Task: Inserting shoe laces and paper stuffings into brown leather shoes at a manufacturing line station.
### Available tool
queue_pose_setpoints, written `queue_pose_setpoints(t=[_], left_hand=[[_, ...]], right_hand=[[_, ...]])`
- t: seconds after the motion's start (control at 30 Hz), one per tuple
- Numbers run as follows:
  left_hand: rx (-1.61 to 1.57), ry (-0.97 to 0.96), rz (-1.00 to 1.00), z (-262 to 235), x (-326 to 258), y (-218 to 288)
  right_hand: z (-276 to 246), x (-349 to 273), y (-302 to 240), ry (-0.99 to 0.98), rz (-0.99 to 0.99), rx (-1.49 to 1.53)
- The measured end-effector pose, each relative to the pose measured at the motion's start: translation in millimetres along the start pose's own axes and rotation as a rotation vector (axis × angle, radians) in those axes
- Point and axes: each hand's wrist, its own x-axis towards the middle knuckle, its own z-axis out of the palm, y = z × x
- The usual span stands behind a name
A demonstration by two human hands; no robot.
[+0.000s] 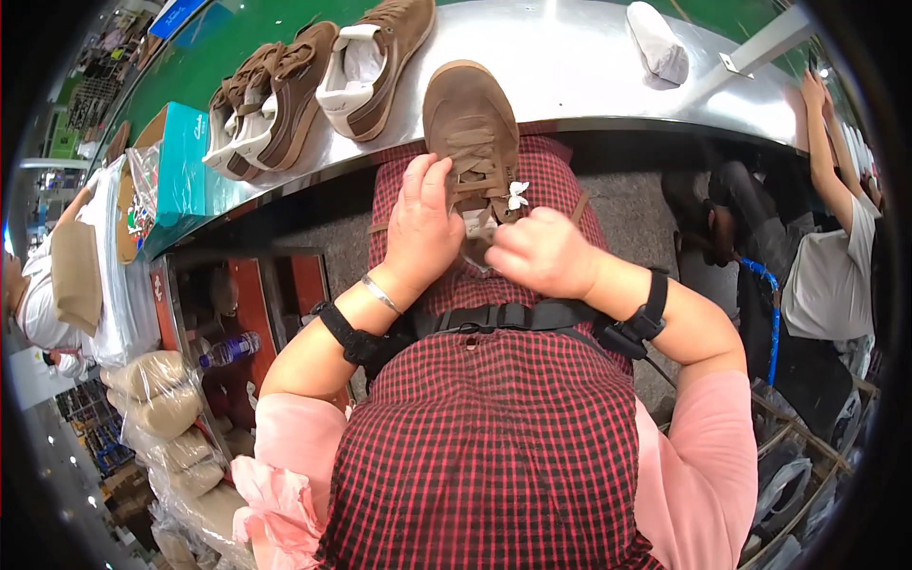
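A brown lace-up sneaker [465, 104] rests in front of me, its toe on the metal bench edge and its heel end toward my body. My left hand [418, 223] grips the shoe's left side by the laces, with the fingers together and the thumb near the tongue. On the right of the opening my right hand [546, 255] is closed, slightly blurred, and whatever it pinches is hidden. A small white piece [517, 196] sticks out at the shoe's right side, beside the lace holes.
More brown sneakers [361, 81] stand on the metal bench [541, 66] to the left. A teal box [185, 161] of small items is beside them. A white wrapped shoe-shaped piece [656, 46] lies at the far right. Another person [831, 256] sits at right.
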Motion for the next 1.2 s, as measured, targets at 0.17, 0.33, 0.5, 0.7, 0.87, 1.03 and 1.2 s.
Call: queue_pose_setpoints(t=[0.17, 0.33, 0.5, 0.7, 0.87, 1.03, 1.2], left_hand=[[-0.088, 0.005, -0.052, -6, 1, -1], [-0.067, 0.017, -0.010, -3, 4, 1], [0.075, 0.059, -0.017, 0, 7, 4], [0.143, 0.062, 0.026, -2, 5, -1], [0.164, 0.019, 0.016, -12, 2, 2], [0.320, -0.091, 0.024, -14, 4, 0], [0.314, 0.100, 0.164, -2, -2, -15]], right_hand=[[33, 11, -7, -0.047, 0.030, -0.198], [33, 9, -7, -0.071, 0.043, -0.236], [23, 7, 3, 0.011, -0.038, -0.068], [10, 3, 7, 0.072, 0.101, 0.123], [9, 2, 8, 0.092, 0.148, 0.208], [11, -3, 9, 0.121, 0.162, 0.289], [12, 2, 6, 0.051, 0.199, 0.368]])
